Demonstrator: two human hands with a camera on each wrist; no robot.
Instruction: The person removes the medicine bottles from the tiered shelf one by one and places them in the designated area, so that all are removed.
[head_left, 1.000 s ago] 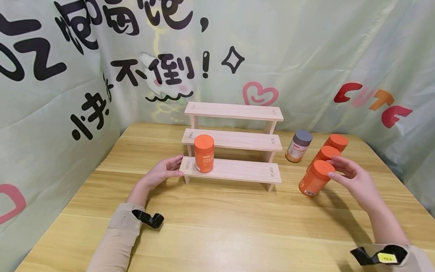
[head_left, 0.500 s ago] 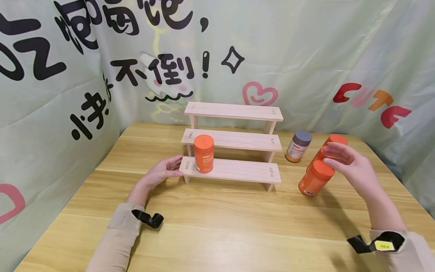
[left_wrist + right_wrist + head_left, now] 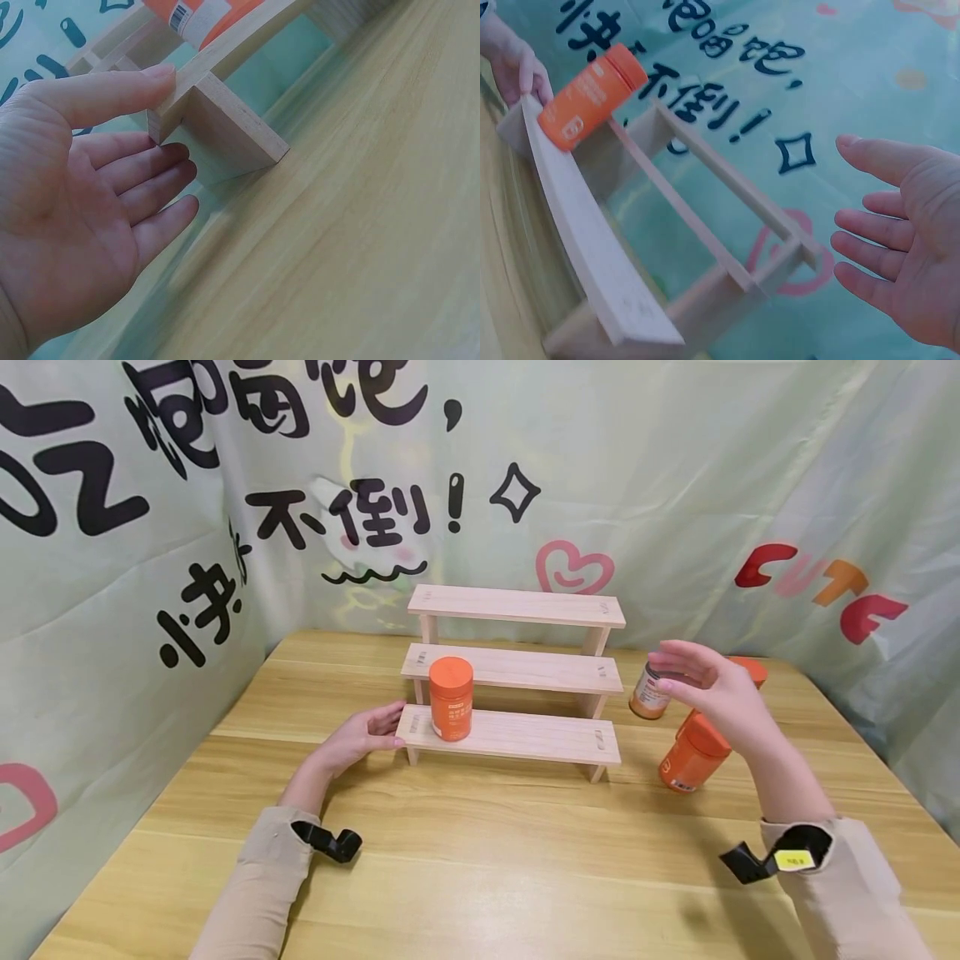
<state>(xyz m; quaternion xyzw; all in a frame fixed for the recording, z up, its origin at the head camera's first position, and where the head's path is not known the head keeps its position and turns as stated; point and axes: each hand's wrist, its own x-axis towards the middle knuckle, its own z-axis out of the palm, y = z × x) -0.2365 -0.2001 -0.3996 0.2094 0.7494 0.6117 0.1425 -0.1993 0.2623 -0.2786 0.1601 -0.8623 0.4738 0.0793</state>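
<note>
A three-tier wooden display stand stands mid-table. My left hand pinches the left end of its lowest board, thumb on top and fingers below, as the left wrist view shows. Upright on that board, near its left end, is an orange jar with an orange lid. My right hand is in the air at the right, fingers loosely bent and holding nothing. It partly hides a grey-lidded jar and the orange jars behind it. The nearest orange jar shows below the hand.
Another orange jar peeks out behind the right hand. The wooden table runs up to a pale printed curtain at the back and sides. In the right wrist view, the stand's upper boards appear tilted.
My right hand has left the nearest orange jar's lid and moved up and left, toward the grey-lidded jar. My left hand and the stand have stayed in place.
</note>
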